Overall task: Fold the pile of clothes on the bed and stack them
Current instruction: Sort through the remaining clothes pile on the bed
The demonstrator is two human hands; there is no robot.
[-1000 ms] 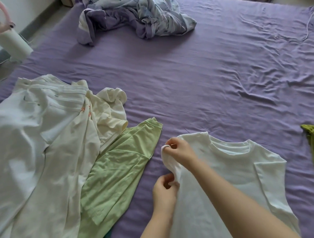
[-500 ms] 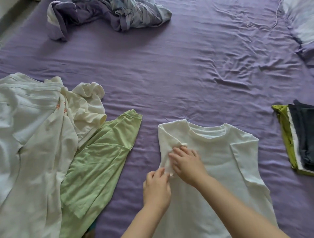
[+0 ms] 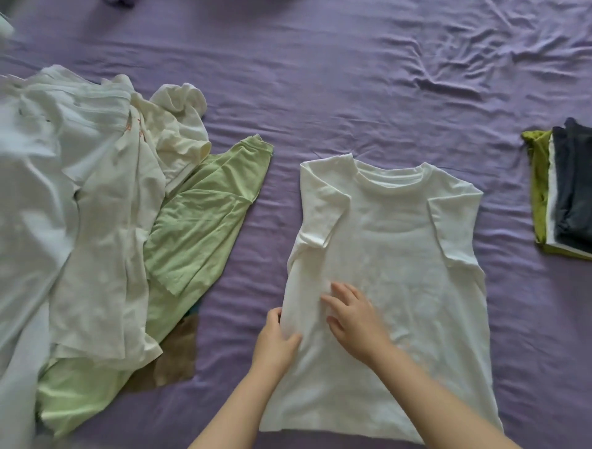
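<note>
A white T-shirt (image 3: pixel 400 243) lies flat on the purple bed sheet (image 3: pixel 352 96), both sleeves folded inward over its body. My left hand (image 3: pixel 277 339) holds the shirt's left side edge, thumb on top of the fabric. My right hand (image 3: pixel 355 317) lies flat on the shirt just right of that edge, fingers spread. To the left sits the unfolded pile: pale white garments (image 3: pixel 64 208), a cream top (image 3: pixel 179 128), a light green shirt (image 3: pixel 205 218) and a brown piece (image 3: pixel 173 362). A folded stack (image 3: pixel 563 189) of olive, white and dark clothes rests at the right edge.
Wrinkled purple sheet stretches bare between the pile and the shirt, and beyond the shirt toward the far side. A dark bundle (image 3: pixel 120 2) barely shows at the top edge.
Both hands slid down the shirt's left side from the folded sleeve toward the waist. The view tilted down and right, showing more of the folded stack.
</note>
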